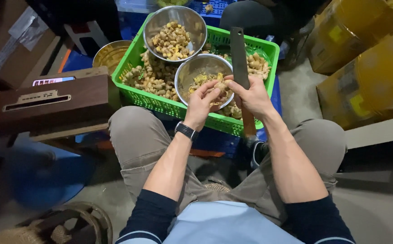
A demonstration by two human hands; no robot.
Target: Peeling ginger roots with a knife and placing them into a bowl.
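A small ginger piece [218, 86] is pinched in the left hand [201, 101] above the near bowl [192, 68], while a long knife [240, 68] is gripped in the right hand [253, 97]. Behind that bowl, a second bowl [196, 20] is seen heaped with pieces, yet much ginger [153, 74] is left in the green crate [160, 105]. Right of the bowl, little room is left by the crate's rim and yellow sacks [368, 81].

Your left hand [202, 103] and right hand [249, 96] met at twelve o'clock, fingers curled inward, thumbs nearly touching. Your bare forearms converged from five and seven o'clock, sleeves pushed to the elbows.
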